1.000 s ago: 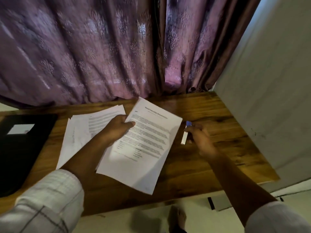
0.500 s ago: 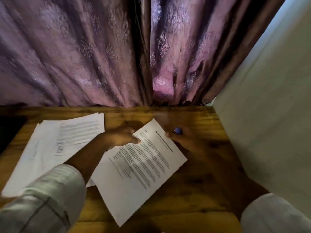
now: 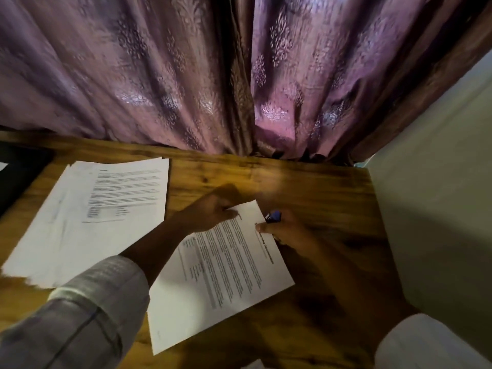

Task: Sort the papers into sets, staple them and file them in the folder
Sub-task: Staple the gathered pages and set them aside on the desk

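A printed set of papers (image 3: 221,278) lies tilted on the wooden table (image 3: 314,193) in front of me. My left hand (image 3: 210,211) pinches its top left corner. My right hand (image 3: 287,233) grips a small blue stapler (image 3: 274,216) at the sheet's top right edge, thumb on the paper. A second stack of printed papers (image 3: 93,217) lies flat to the left. A dark folder (image 3: 18,174) shows only partly at the far left edge.
Purple patterned curtains (image 3: 213,75) hang right behind the table's far edge. A pale wall (image 3: 439,209) closes off the table's right side. The near table edge lies below the sleeves.
The paper set went from held up in my left hand to lying on the table. My right hand brought the stapler from the table to the sheet's top edge. The view shifted right.
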